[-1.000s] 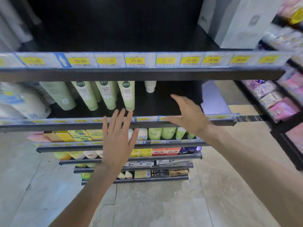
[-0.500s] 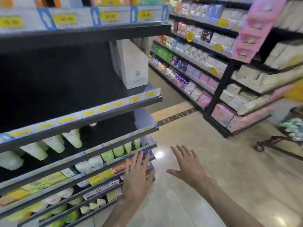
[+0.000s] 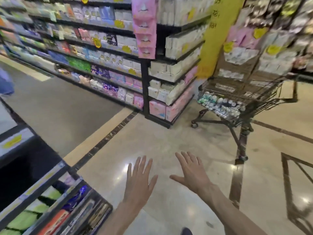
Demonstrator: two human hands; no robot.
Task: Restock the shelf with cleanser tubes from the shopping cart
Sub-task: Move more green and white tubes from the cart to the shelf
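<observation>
Aisle floor (image 3: 169, 141) | left hand (image 3: 138, 182), right hand (image 3: 193, 173) outstretched, fingers spread | cart (image 3: 237, 106) apparently stocked

The view has been swung from the shelf (image 3: 39, 197) toward the shopping cart (image 3: 240, 99), now seen at two o'clock. Both hands have been drawn off the shelf.

Glossy beige tiled floor (image 3: 169, 146) with dark inlaid border strips. Standing on it: a black wire shopping cart (image 3: 245, 102) on castors, upper right, and dark stocked shelf units (image 3: 152, 102) at centre and lower left.
</observation>
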